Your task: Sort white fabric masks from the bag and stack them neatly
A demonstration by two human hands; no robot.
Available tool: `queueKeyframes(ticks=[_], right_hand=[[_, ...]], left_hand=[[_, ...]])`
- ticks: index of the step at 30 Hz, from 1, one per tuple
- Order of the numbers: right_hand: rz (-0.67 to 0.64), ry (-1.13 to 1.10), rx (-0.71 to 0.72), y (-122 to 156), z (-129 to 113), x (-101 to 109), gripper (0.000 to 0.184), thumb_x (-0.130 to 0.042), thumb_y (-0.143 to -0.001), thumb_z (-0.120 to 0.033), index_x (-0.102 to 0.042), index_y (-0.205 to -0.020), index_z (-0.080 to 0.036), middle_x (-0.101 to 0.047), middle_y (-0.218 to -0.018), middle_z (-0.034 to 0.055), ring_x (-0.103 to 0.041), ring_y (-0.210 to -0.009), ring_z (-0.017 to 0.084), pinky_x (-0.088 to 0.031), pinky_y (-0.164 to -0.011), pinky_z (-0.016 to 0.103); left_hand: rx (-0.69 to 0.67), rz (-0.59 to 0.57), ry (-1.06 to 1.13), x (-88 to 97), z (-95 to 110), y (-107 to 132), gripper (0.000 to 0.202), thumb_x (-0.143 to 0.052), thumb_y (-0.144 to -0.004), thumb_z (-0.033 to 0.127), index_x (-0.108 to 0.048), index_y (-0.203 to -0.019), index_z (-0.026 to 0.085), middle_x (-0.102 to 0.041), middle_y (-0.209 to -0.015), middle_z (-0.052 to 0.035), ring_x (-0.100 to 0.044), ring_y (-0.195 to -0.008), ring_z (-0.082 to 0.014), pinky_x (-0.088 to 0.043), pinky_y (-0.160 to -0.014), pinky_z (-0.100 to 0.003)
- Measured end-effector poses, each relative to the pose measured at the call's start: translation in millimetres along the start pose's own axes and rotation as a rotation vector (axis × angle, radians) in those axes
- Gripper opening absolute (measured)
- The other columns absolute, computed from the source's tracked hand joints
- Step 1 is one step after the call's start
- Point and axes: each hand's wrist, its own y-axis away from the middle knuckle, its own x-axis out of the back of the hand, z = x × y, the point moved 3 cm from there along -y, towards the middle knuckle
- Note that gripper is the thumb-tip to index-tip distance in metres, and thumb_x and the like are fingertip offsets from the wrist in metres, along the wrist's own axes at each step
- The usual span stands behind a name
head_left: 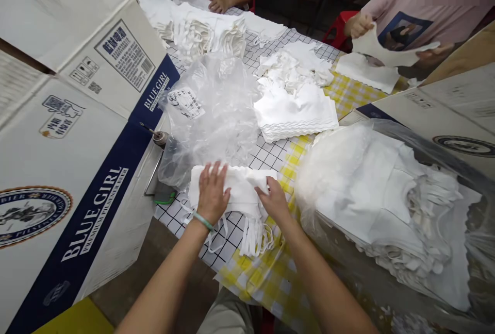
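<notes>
Head view. Work centre: white pile (pixel 242 202), lower middle of the frame, lying flat on the checked cloth (pixel 266 157). Its upper edge is scalloped; loose straps (pixel 251 236) hang from its near side, some onto the yellow checks.

Left hand (pixel 212 192): palm down on the pile's left half, fingers extended and slightly apart, gripping nothing that I can see. Green bangle (pixel 203 221) at the wrist. Right hand (pixel 274 201): at the pile's right end, thumb and fingers bent close together by a raised fold of cloth; cannot tell whether they pinch it.

Step in hand, as judged: both hands arrange the top layer, left one steadying, right one working the fold. A next move of this kind would call for light pressure at left, a sure hold on the right corner, and straps kept clear of the layers. Slippage of the soft stack seems the main risk.

Surroundings: clear bag (pixel 216 112) with a label, just beyond the pile; second stack (pixel 299 112) right of it, scraps (pixel 296 66) behind. Carton (pixel 96 210) fills the left side; large bag (pixel 371 184) of white cloth at right. Upper right, a co-worker's hands (pixel 361 24) hold a white piece (pixel 381 48). Top centre, another person's hand (pixel 220 4) rests near more stacks (pixel 209 27).
</notes>
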Motion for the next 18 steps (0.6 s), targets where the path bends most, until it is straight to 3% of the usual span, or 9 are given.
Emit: queueKeyframes(ticks=[2, 4, 6, 8, 10, 14, 18], right_hand=[[-0.062, -0.02, 0.19, 12, -9, -1, 0.012, -0.05, -0.08, -0.016, -0.056, -0.089, -0.021, -0.067, -0.108, 0.0073, -0.059, -0.102, 0.02, -0.047, -0.087, 0.034], [-0.093, -0.043, 0.274, 22, -13, -1, 0.018, -0.045, -0.078, -0.009, -0.054, -0.087, -0.021, -0.067, -0.113, 0.0069, -0.06, -0.106, 0.019, -0.047, -0.089, 0.032], [-0.081, -0.058, 0.199, 28, -13, 2, 0.02, -0.044, -0.078, -0.009, -0.054, -0.091, -0.021, -0.069, -0.105, 0.0063, -0.065, -0.096, 0.019, -0.051, -0.08, 0.03], [-0.067, -0.057, 0.11, 31, -14, 7, 0.028, -0.046, -0.08, -0.011, -0.055, -0.105, -0.019, -0.071, -0.096, 0.0056, -0.068, -0.084, 0.019, -0.053, -0.071, 0.029], [-0.079, -0.054, 0.169, 35, -23, 14, 0.039, -0.046, -0.08, -0.012, -0.055, -0.118, -0.017, -0.071, -0.1, 0.0074, -0.069, -0.088, 0.021, -0.054, -0.076, 0.03], [-0.111, -0.147, 0.481, 56, -60, 27, 0.049, -0.042, -0.081, -0.006, -0.054, -0.127, -0.018, -0.065, -0.122, 0.0084, -0.061, -0.113, 0.018, -0.05, -0.097, 0.031], [-0.189, -0.266, 0.573, 85, -96, 36, 0.057, -0.042, -0.078, -0.003, -0.05, -0.133, -0.02, -0.064, -0.125, 0.0061, -0.059, -0.117, 0.014, -0.049, -0.099, 0.027]], left_hand=[[-0.205, -0.208, 0.035, -4.2, 23, -20, 0.066, -0.055, -0.077, 0.015, -0.039, -0.141, 0.022, -0.029, -0.154, -0.0069, -0.004, -0.146, -0.0305, -0.012, -0.117, -0.055], [-0.358, -0.403, 0.069, -10.8, 38, -38, 0.054, -0.054, -0.074, 0.01, -0.057, -0.126, 0.024, -0.042, -0.147, -0.0055, -0.013, -0.145, -0.0312, -0.007, -0.116, -0.059], [-0.456, -0.568, 0.108, -16.2, 47, -50, 0.037, -0.052, -0.074, 0.009, -0.068, -0.104, 0.025, -0.061, -0.128, -0.005, -0.032, -0.138, -0.0286, -0.002, -0.115, -0.059], [-0.496, -0.661, 0.149, -16.4, 48, -54, 0.028, -0.052, -0.077, 0.012, -0.069, -0.095, 0.025, -0.07, -0.109, -0.0041, -0.048, -0.127, -0.0248, -0.001, -0.115, -0.058], [-0.502, -0.687, 0.167, -10.2, 42, -52, 0.026, -0.054, -0.079, 0.015, -0.068, -0.099, 0.024, -0.071, -0.103, -0.004, -0.053, -0.12, -0.0235, -0.002, -0.115, -0.057], [-0.508, -0.693, 0.082, 14.6, 15, -36, 0.029, -0.058, -0.075, 0.013, -0.068, -0.1, 0.024, -0.071, -0.101, -0.0041, -0.053, -0.117, -0.0255, -0.002, -0.113, -0.061], [-0.496, -0.606, -0.042, 45.0, -21, -19, 0.03, -0.052, -0.074, 0.006, -0.071, -0.089, 0.025, -0.071, -0.089, -0.0044, -0.057, -0.107, -0.0246, -0.007, -0.113, -0.059]])
